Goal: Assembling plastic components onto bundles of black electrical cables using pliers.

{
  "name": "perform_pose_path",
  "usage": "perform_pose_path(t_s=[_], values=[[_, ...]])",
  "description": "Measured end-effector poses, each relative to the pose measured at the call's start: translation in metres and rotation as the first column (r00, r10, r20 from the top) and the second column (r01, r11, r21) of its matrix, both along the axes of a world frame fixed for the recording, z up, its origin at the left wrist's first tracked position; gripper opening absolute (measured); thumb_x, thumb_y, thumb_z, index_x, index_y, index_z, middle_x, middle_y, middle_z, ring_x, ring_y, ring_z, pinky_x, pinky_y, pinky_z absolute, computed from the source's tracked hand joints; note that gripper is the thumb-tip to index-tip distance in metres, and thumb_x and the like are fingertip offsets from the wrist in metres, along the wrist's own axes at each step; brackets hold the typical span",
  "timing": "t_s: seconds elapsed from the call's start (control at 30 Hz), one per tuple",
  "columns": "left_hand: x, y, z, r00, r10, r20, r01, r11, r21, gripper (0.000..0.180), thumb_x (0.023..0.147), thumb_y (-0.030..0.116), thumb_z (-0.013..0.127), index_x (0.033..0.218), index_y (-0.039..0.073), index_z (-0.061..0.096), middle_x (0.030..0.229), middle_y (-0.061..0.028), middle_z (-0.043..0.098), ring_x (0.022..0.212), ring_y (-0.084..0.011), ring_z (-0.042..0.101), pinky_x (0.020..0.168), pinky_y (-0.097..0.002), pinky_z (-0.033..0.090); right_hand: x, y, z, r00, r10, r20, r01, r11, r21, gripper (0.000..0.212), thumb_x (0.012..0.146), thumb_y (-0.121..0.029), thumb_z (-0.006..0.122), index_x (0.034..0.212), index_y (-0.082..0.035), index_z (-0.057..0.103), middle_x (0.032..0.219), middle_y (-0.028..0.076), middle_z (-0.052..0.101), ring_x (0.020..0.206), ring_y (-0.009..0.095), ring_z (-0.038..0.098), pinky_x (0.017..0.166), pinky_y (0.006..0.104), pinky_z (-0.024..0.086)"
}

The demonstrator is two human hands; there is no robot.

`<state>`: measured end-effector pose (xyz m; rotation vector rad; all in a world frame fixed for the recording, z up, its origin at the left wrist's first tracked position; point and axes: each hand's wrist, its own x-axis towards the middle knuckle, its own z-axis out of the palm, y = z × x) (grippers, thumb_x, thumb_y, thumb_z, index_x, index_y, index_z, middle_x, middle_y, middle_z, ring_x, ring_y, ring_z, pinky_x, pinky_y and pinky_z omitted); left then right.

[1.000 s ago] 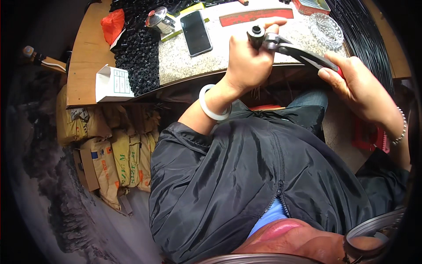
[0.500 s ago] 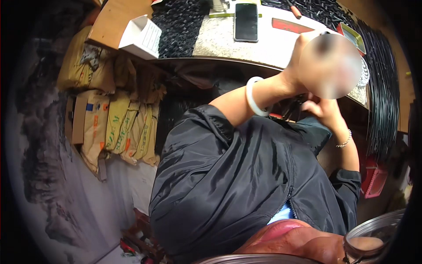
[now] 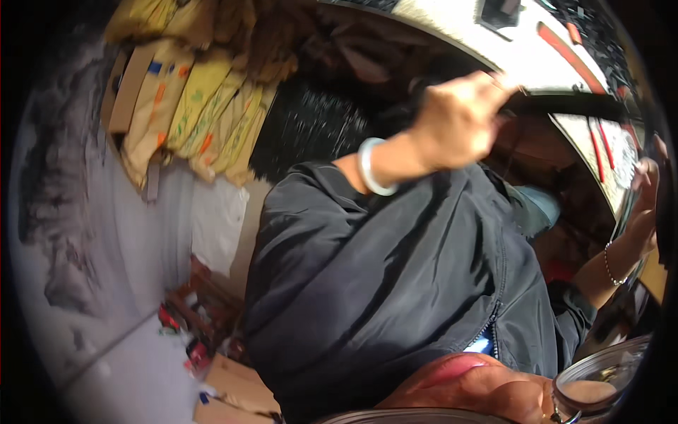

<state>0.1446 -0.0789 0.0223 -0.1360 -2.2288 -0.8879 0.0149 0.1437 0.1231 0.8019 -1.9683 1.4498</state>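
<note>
From my distant seat I see the counter (image 3: pixel 526 60) only at the upper right, a bright pale top whose front edge curves down toward the rim of the view. On it I make out a dark phone (image 3: pixel 498 15), a red strip (image 3: pixel 571 55) with a small orange-red piece (image 3: pixel 573 33) beside it, scattered dark bits at the far corner, two slim red handles (image 3: pixel 600 148) and a clear glass dish (image 3: pixel 625 159).

A long black bar (image 3: pixel 572 106) crosses the counter's front edge, its near end at the left hand (image 3: pixel 455 121). That hand's fingers are bent inward; blur keeps me from telling whether they pinch the bar. The right hand (image 3: pixel 644 194), close to the glass dish at the right rim, has its fingers raised and parted.

Leftward, the room holds a row of tan and yellow sacks (image 3: pixel 205 106) with a cardboard panel (image 3: pixel 131 88) at their end and a dark, glossy heap (image 3: pixel 318 120) next to them. Lower down I see pale grey floor, a brown-red jumble (image 3: pixel 201 311) too blurred to sort, and a cardboard box (image 3: pixel 236 389) near the sleeve of the black jacket (image 3: pixel 395 261).
</note>
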Motion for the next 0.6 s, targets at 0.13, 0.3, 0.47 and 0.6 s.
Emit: perform_pose_path(t_s=[0.13, 0.3, 0.47, 0.6], values=[[0.105, -0.084, -0.044, 0.872, 0.469, 0.138, -0.47, 0.882, -0.028, 0.035, 0.078, 0.007, 0.064, 0.111, 0.005, 0.054, 0.095, -0.018, 0.062, 0.081, -0.0341, 0.063, 0.069, -0.0359, 0.051, -0.038, 0.06, -0.058, 0.865, 0.247, 0.437, -0.289, 0.957, 0.03, 0.038, 0.097, -0.02, 0.04, 0.126, 0.005, 0.042, 0.12, 0.017, 0.053, 0.073, 0.01, 0.055, 0.062, 0.0177, 0.044], [0.262, -0.084, -0.214, 0.532, 0.591, 0.607, -0.673, 0.73, -0.121, 0.04, 0.087, 0.02, 0.055, 0.119, -0.001, 0.044, 0.091, -0.0274, 0.06, 0.083, -0.0424, 0.061, 0.073, -0.0436, 0.049, -0.03, 0.054, -0.099, 0.839, 0.109, 0.533, -0.223, 0.963, 0.154, 0.034, 0.096, -0.017, 0.044, 0.127, -0.002, 0.045, 0.117, 0.013, 0.056, 0.071, 0.006, 0.055, 0.056, 0.0146, 0.041], [0.269, -0.107, -0.252, 0.102, 0.504, 0.858, -0.632, 0.699, -0.335, 0.073, 0.077, 0.031, 0.068, 0.134, 0.006, 0.03, 0.122, -0.0274, 0.045, 0.109, -0.0414, 0.048, 0.092, -0.0482, 0.038, -0.024, 0.057, -0.117, 0.828, 0.04, 0.559, -0.241, 0.926, 0.291, 0.031, 0.096, -0.017, 0.044, 0.123, -0.002, 0.049, 0.111, 0.01, 0.058, 0.066, 0.003, 0.052, 0.053, 0.0132, 0.039], [0.191, -0.126, -0.237, -0.137, 0.651, 0.747, -0.329, 0.681, -0.654, 0.078, 0.072, 0.031, 0.073, 0.133, 0.005, 0.034, 0.126, -0.0243, 0.042, 0.116, -0.0385, 0.043, 0.097, -0.0462, 0.035, -0.004, 0.061, -0.118, 0.863, 0.04, 0.503, -0.192, 0.948, 0.253, 0.029, 0.095, -0.016, 0.046, 0.12, -0.003, 0.052, 0.109, 0.008, 0.059, 0.064, 0.002, 0.049, 0.054, 0.0139, 0.037]])
